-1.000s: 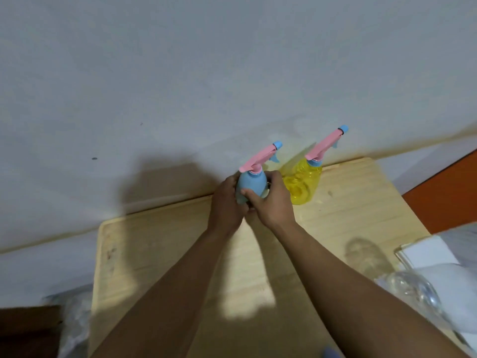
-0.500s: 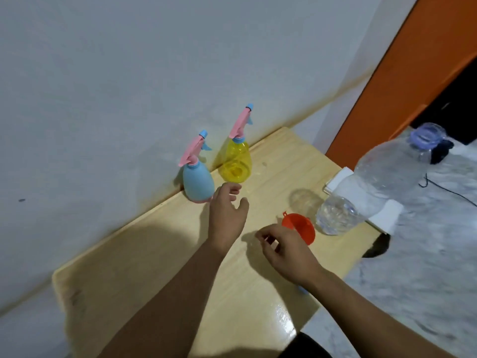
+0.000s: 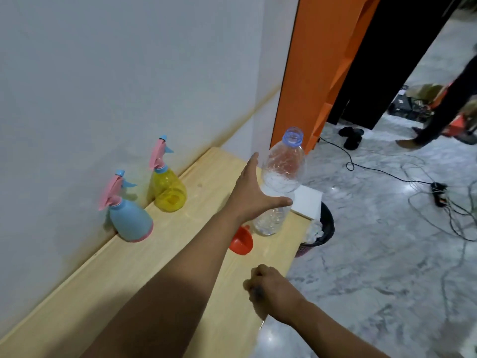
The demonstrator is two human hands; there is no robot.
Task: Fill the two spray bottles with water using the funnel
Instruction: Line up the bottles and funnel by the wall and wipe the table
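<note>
My left hand point(image 3: 254, 195) is spread open against the uncapped water bottle point(image 3: 278, 182), frame centre; right hand point(image 3: 271, 285) is fisted, apparently empty. A clumsy grab could topple it onto the funnel point(image 3: 241, 242). Spray bottles point(image 3: 130, 218) stand capped, left.

Light wood worktop point(image 3: 160, 259) runs along a white wall point(image 3: 103, 73). White box point(image 3: 307, 201) at its far right end, black wastebasket point(image 3: 324, 228) just below. Black cables point(image 3: 413, 182) and black sandals point(image 3: 352, 136) on marble floor point(image 3: 387, 267); orange door frame point(image 3: 309, 73) beyond.
</note>
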